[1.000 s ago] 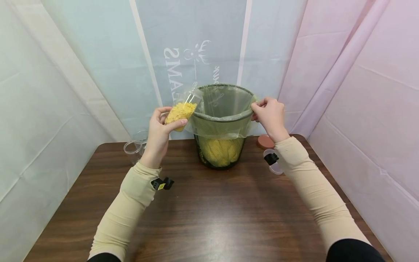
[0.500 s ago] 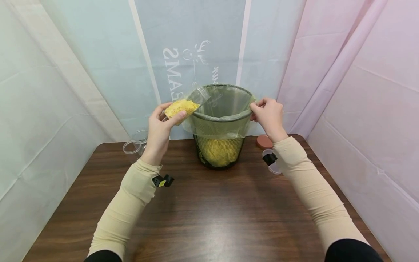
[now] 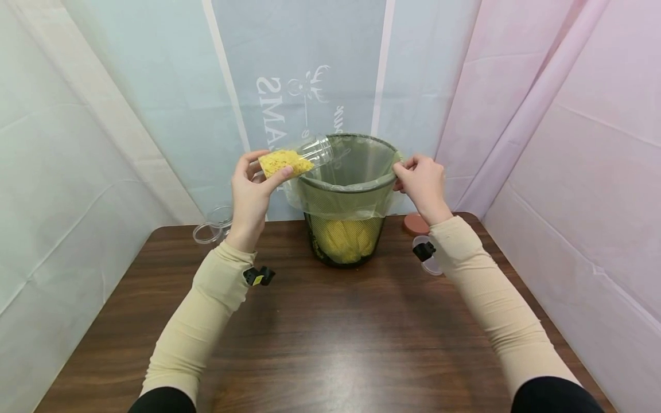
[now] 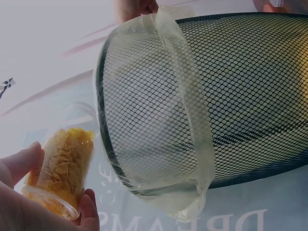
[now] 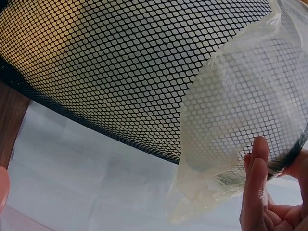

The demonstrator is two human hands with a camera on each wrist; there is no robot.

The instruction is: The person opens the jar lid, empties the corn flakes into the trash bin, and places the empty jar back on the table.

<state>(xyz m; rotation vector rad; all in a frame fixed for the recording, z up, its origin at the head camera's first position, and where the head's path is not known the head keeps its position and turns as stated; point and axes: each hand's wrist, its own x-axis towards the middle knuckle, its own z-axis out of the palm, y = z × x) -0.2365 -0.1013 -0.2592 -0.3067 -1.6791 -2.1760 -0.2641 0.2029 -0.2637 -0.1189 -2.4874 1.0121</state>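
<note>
My left hand (image 3: 251, 198) grips a clear plastic jar (image 3: 286, 164) part-filled with yellow flakes. The jar lies almost level, its mouth at the left rim of a black mesh bin (image 3: 322, 241). A thin, pale translucent liner (image 3: 356, 158) covers the bin's inside and folds down over the rim. Yellow stuff shows through the mesh low in the bin. At the right side of the rim, my right hand (image 3: 424, 182) pinches liner and rim between thumb and fingers. In the left wrist view, flakes (image 4: 65, 159) fill much of the jar; the right wrist view shows fingers (image 5: 255, 192) against the liner.
Clear jars (image 3: 208, 233) stand at the table's back left, partly behind my left arm. A reddish-brown lid (image 3: 415, 224) and clear lids (image 3: 432, 266) lie right of the bin. Curtains surround the brown wooden table (image 3: 330, 332) at the back and sides.
The jar in my left hand has tipped from mouth-up to nearly level, its mouth coming down to the bin's rim. Flakes inside have slid along the jar's side. My right hand keeps its pinch.
</note>
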